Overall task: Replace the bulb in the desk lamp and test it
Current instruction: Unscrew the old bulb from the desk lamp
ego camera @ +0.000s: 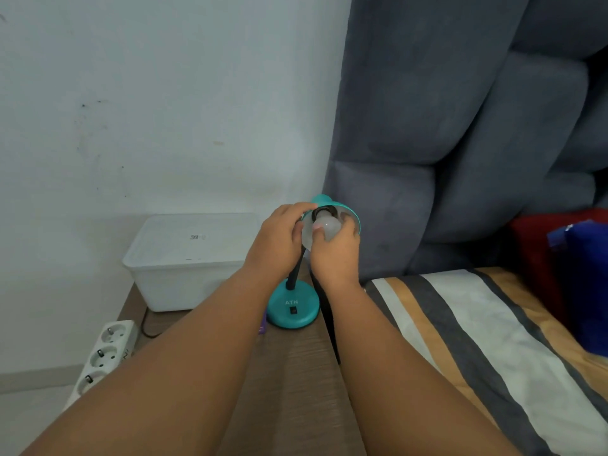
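Note:
A teal desk lamp stands on a wooden bedside table point(296, 373), its round base point(293, 309) marked ATN with a small black switch. The lamp's teal shade point(353, 217) is tipped toward me, showing the black socket point(324, 211). A white frosted bulb point(327, 226) sits at the socket's mouth. My right hand point(335, 255) is wrapped around the bulb from below. My left hand point(279, 241) grips the left rim of the shade. The black gooseneck is mostly hidden behind my hands.
A white lidded plastic box point(184, 261) stands at the table's back left. A white power strip point(105, 353) hangs off the left edge, with a dark cord beside it. A grey padded headboard point(444, 143) and a striped bed point(477, 340) lie to the right.

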